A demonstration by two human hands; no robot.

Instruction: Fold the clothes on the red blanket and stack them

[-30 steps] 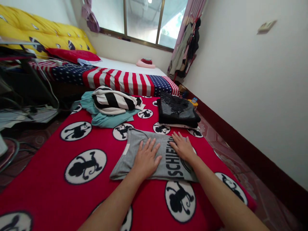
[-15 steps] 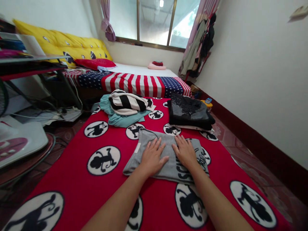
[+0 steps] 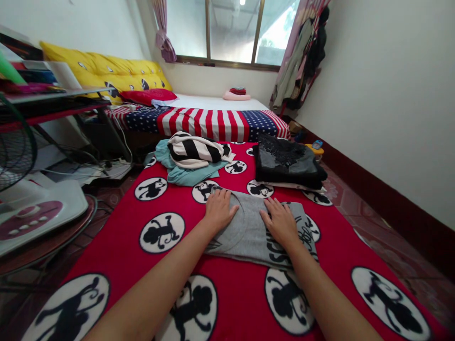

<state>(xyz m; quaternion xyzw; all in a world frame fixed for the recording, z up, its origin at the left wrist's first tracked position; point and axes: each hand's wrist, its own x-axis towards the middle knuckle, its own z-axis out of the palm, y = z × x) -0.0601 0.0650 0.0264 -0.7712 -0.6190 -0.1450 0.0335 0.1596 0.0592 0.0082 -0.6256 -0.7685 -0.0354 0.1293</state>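
Left hand [image 3: 219, 211] moved leftward on grey shirt [image 3: 250, 232], grip unclear, right hand [image 3: 280, 221] spread flat

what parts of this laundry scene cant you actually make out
- Full lettering on the grey shirt: head view, partly covered by the right hand.
- Whether the left hand pinches cloth: head view, its back hides the undersides of the fingers.
- Full shape of the teal cloth: head view, partly under the striped garment.
- Whole fan: head view, cut off by the left edge.

Open blanket [image 3: 122, 253] leftward, black pile [image 3: 287, 166] (folded) ahead
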